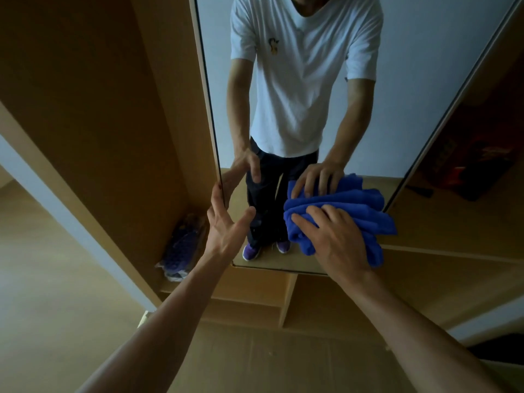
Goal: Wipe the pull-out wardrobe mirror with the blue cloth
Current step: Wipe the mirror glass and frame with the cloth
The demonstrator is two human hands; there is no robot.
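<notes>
The mirror (pixel 411 95) stands upright, pulled out from a wooden wardrobe (pixel 113 109), and reflects the person in a white T-shirt. The right hand (pixel 334 236) presses the bunched blue cloth (pixel 368 219) against the glass near its lower right corner, fingers spread over the folds. The left hand (pixel 226 225) is held wide, its straight fingers at the mirror's left edge and its thumb apart. A plastic-wrapped purple item (pixel 181 245) lies on the wardrobe floor, left of the mirror.

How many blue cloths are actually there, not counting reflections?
1: the blue cloth, pressed low right on the mirror under the right hand; the blue above is its reflection.
</notes>
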